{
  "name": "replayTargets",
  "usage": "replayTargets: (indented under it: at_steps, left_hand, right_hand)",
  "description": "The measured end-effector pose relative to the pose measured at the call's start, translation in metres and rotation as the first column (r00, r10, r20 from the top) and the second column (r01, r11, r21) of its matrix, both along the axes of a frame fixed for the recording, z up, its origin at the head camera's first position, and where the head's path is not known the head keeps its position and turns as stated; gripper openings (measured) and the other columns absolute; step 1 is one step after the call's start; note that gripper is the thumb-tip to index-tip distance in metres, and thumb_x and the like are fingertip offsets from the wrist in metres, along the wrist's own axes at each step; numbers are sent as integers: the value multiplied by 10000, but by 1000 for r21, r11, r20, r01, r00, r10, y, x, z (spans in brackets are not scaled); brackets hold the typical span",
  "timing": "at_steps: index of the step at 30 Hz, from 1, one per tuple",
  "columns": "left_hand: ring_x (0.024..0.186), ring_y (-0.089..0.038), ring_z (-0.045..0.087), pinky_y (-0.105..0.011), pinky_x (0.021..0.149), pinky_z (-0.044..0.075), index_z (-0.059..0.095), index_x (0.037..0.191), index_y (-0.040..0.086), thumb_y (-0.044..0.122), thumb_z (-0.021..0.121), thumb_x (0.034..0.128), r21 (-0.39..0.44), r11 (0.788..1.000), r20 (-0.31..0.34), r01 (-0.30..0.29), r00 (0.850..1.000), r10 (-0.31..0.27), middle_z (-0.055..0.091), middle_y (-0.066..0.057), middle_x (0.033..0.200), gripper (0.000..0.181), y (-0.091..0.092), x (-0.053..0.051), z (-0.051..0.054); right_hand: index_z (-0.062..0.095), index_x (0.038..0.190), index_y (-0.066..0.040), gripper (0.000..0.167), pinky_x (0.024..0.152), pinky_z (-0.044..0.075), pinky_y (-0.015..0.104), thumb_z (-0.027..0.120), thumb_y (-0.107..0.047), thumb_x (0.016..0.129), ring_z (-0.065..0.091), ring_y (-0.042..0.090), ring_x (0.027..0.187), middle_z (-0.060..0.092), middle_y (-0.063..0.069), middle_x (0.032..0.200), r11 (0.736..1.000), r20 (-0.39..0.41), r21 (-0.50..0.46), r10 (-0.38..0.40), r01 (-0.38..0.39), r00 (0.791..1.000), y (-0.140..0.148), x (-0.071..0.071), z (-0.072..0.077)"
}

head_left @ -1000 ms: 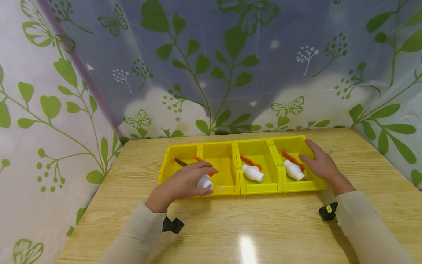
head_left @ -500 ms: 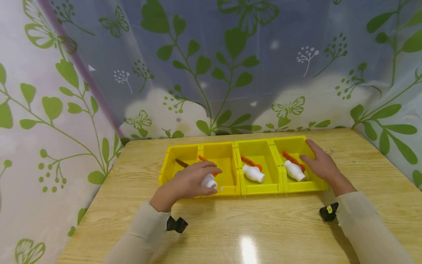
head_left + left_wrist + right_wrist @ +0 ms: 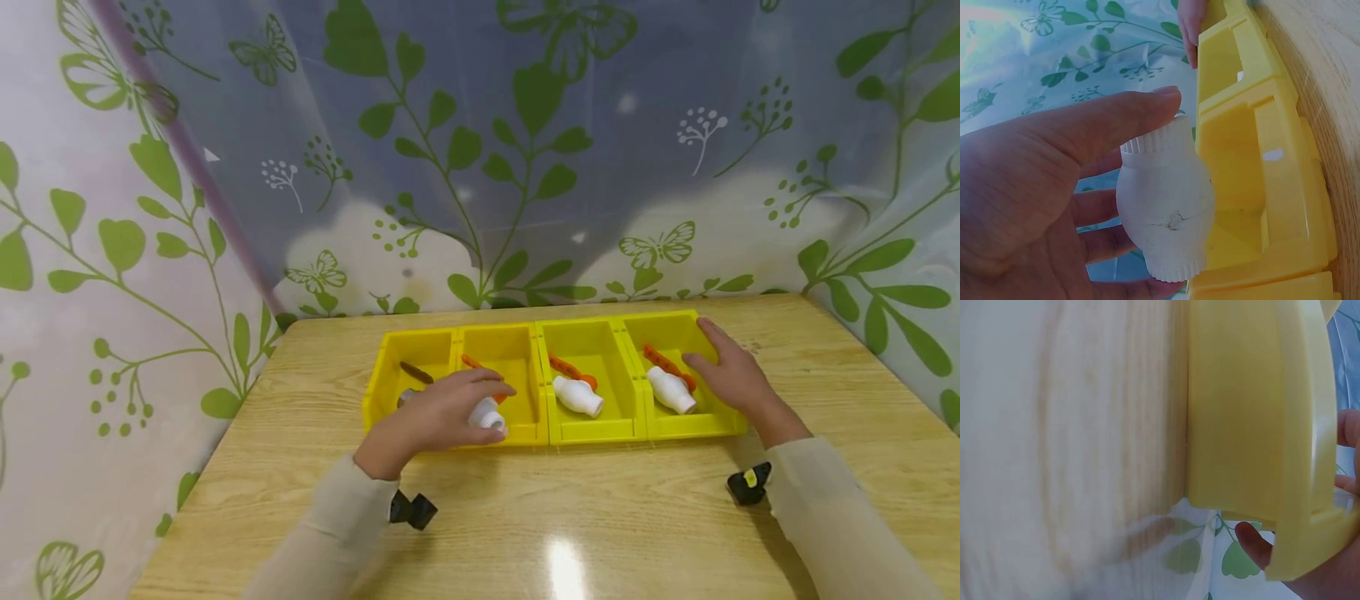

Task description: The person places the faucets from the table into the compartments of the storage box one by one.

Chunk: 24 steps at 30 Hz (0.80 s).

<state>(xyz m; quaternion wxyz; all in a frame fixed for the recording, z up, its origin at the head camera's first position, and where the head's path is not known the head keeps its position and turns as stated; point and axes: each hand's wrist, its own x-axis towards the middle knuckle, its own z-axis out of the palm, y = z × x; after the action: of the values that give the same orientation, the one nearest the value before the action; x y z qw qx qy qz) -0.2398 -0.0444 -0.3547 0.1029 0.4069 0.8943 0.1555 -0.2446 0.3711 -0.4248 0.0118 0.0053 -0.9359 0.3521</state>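
Observation:
In the head view, my left hand [image 3: 442,408] is above the two left compartments of the yellow bins [image 3: 596,429]. It holds a white bulbous plastic piece with ribbed ends [image 3: 1166,194] between thumb and fingers, seen close in the left wrist view. My right hand [image 3: 738,379] grips the outer wall of the rightmost bin, its thumb over the inner side. Similar white pieces lie in the third bin [image 3: 577,396] and the fourth bin [image 3: 671,390], each beside an orange spotted strip [image 3: 570,369].
A brown stick-like thing [image 3: 416,372] lies in the leftmost bin, with a grey thing [image 3: 407,397] partly hidden by my hand. Another orange piece [image 3: 471,361] shows in the second bin. The bins stand on a wooden table [image 3: 600,517] before a leaf-patterned curtain [image 3: 480,167].
My left hand has shifted slightly to the right with the white piece in it, uncovering the grey thing in the left bin. My right hand stays on the bin wall.

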Motion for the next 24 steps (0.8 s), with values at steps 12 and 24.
replayTargets:
  at_steps: [12,24]
  left_hand:
    - [1254,-253,497,-394,1019,432,563,1361,145,338,705,892,-7,1000,-12,5,1000,-6,484,-67,1425,527,4,-2,-1]
    - [1256,-245,492,-387,1019,433,552,1375,149,325,702,897,-29,999,-13,25,1000,-25,477,-66,1429,531,13,-8,-2]
  right_hand:
    - [14,1551,-8,728,1064,136,694,403,-349,1038,85,549,1392,15,274,1583,1000,3,-8,-2,2,1000,0,0,-1]
    - [-6,1552,-23,734,1058,136,699,392,-366,1041,70,549,1393,-11,263,1586,1000,20,-21,-6,6,1000,1,0,-2]
